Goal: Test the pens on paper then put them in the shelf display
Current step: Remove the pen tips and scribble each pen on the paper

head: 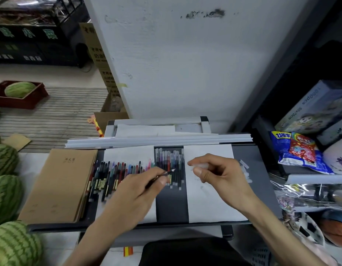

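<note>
My left hand grips an uncapped dark pen, its tip pointing up and right over the dark gap between two white sheets. My right hand pinches a clear pen cap above the right sheet of paper, which bears faint scribbles. A row of several coloured pens lies across the left sheet. Another group of capped pens lies on the dark shelf surface between the sheets.
A stack of brown notebooks lies at the shelf's left end. Long white strips run along the back. Snack bags and boxes fill the rack on the right. Watermelons sit at the left.
</note>
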`<state>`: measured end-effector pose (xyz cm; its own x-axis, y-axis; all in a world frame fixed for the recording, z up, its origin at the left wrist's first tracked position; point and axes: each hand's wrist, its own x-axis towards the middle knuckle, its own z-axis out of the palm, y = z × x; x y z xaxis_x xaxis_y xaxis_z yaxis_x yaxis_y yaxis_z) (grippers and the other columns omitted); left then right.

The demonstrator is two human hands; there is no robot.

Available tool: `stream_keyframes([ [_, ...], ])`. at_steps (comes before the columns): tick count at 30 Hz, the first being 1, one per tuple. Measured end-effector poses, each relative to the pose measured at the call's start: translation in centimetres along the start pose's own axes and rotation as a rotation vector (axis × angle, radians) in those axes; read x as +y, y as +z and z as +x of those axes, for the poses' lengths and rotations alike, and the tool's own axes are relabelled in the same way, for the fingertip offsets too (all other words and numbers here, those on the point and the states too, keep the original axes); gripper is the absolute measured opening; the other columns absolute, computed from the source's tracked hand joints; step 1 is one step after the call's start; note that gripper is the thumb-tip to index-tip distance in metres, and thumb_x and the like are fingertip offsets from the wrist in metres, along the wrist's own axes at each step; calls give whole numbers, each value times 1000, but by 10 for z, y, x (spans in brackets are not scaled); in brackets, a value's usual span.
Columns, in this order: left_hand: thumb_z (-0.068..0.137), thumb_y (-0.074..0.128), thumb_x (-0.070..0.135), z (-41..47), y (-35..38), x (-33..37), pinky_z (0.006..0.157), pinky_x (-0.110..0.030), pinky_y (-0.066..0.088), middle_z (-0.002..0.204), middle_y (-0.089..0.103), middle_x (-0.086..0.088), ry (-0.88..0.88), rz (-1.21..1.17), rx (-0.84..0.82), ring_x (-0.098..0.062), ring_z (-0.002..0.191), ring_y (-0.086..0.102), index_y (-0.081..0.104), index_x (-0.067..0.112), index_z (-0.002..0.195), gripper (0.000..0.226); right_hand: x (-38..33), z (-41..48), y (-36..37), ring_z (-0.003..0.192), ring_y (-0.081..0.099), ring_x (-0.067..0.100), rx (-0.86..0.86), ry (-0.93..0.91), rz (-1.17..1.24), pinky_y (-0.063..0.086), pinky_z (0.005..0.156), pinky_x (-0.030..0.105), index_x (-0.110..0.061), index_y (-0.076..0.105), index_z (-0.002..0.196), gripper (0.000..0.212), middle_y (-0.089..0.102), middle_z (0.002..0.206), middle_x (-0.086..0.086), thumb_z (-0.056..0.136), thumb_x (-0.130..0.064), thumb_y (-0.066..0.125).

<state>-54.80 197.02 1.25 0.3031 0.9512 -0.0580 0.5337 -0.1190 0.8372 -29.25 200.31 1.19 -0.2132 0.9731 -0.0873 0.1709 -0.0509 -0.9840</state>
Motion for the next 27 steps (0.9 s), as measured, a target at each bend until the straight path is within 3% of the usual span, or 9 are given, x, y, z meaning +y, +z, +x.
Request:
stream_keyframes([
  [6,108,42,54,-3,-7,28,57,-19,34,73,54,16,185,235,60,-13,63,54,62,42,112,24,-30,-10,2,74,64,12,-71,-71,-15,52,69,22,-16,81,100,17,74,89,-3,91,-3,75],
  [9,108,42,53,-3,-8,29,60,-14,33,77,55,28,203,310,76,-6,66,55,64,40,115,26,-35,-11,1,74,64,20,-68,-88,-84,53,70,31,-24,82,98,21,74,89,-5,90,-5,78],
  [11,107,43,53,-3,-6,31,60,-17,36,79,55,29,199,325,69,-4,68,55,65,40,116,27,-35,-13,3,79,67,18,-66,-127,-172,54,72,31,-28,82,98,22,73,89,-7,90,-8,80],
  [14,106,41,54,-3,-3,34,62,-32,47,80,60,19,183,315,33,-9,71,57,66,40,115,30,-32,-17,8,86,70,16,-67,-206,-293,49,73,17,-29,81,99,21,73,89,-8,89,-10,81],
  [18,108,41,48,-1,6,30,61,-39,45,71,55,10,177,345,-8,-14,64,52,68,31,106,32,-24,-20,20,85,70,9,-21,-198,-373,48,72,12,-25,82,93,23,73,85,-13,88,-3,80],
  [21,110,49,36,3,19,19,57,-32,35,63,49,8,143,283,-17,-14,59,47,69,26,99,26,-13,-17,28,79,71,8,20,-143,-333,49,67,12,-23,82,85,25,73,80,-14,85,2,77],
  [23,109,50,37,4,28,6,55,-31,31,59,45,8,112,228,-36,-15,55,45,63,27,88,27,-1,-15,29,76,72,10,-17,-61,-261,56,66,22,-25,81,83,26,76,79,-12,85,-1,75],
  [27,111,45,42,4,51,-32,57,-38,37,63,50,7,19,168,-210,-16,57,47,56,29,83,32,41,-13,30,63,65,5,-140,135,-276,52,65,21,-31,81,86,21,75,74,-11,88,-10,79],
])
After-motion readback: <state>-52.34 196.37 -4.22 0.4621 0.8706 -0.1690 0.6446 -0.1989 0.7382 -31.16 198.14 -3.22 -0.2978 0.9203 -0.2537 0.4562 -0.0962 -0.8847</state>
